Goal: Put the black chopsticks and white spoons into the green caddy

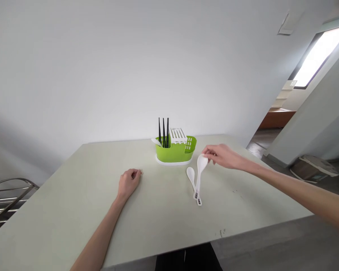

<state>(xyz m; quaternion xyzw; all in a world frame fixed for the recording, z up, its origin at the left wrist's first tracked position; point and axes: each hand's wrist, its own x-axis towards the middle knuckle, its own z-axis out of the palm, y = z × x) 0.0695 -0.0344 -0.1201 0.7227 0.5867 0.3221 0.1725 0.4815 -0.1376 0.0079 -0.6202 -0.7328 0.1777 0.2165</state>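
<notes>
Between the fingers of my right hand is a white spoon, gripped by its bowl with the handle hanging down. A second white spoon lies on the table just left of it, and the two handle ends overlap in view. My left hand rests on the table with its fingers curled; whether anything is inside them is hidden. Behind both hands stands a green utensil holder on a white base. Several black chopsticks stand in its left part, beside another white spoon leaning outward over the rim.
The pale table backs onto a white wall. A white slotted rack tops the middle of the holder. A metal rack is at the far left, and a bin-like container sits on the floor at right.
</notes>
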